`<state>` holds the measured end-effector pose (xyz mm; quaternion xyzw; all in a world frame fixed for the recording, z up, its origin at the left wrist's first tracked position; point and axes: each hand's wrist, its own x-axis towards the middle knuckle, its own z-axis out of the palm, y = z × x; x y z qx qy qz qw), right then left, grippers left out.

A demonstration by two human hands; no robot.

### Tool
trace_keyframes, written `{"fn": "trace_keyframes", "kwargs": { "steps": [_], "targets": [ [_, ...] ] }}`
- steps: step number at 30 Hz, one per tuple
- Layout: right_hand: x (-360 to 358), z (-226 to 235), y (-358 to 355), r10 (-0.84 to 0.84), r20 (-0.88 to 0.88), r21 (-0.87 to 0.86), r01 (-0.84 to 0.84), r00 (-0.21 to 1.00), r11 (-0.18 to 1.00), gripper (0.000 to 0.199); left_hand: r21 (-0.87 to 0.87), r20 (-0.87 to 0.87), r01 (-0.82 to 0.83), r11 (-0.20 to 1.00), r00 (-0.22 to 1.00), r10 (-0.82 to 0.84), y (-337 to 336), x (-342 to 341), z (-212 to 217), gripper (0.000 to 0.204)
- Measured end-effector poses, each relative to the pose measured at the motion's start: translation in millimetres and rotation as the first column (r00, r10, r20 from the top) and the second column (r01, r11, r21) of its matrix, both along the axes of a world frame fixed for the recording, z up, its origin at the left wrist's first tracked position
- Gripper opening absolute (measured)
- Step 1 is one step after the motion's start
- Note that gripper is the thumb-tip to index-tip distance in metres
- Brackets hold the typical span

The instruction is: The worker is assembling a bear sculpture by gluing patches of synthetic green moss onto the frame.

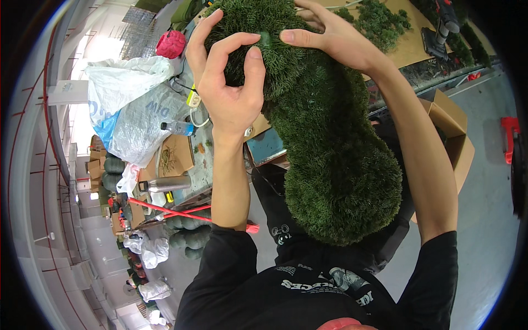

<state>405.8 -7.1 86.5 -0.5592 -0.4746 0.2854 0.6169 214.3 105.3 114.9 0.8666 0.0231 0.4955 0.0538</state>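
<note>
A crumpled, mostly clear plastic bag slumps at the left, with a steel flask lying below it, a pink ball-like thing above and a small bottle beside it. The left hand curves its thumb and forefinger toward each other, tips slightly apart, at a pale green spot on the bushy green piece; whether they pinch anything I cannot tell. That piece stretches from between the hands down over the person's lap. The right hand lays its thumb on the foliage, fingers spread and partly hidden, so how firmly it grips cannot be told. Further right are loose sprigs, a power drill and an open cardboard box
</note>
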Motion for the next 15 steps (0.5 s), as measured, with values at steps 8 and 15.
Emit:
{"fn": "trace_keyframes", "kwargs": {
  "steps": [8,15],
  "targets": [
    [-19.5,-24.4,-1.4,-0.131,0.139,0.075,0.121,0.982,0.99,0.104,0.077,0.0,0.051,0.996,0.999,-0.051,1.9,-18.9,2.4,0.017],
    [-63.1,-9.4,-30.8,-0.308,0.243,0.164,0.274,0.92,0.948,0.118,-0.015,0.017,0.193,0.981,0.981,-0.193,-0.1,-51.4,0.0,0.023]
  ]
}}
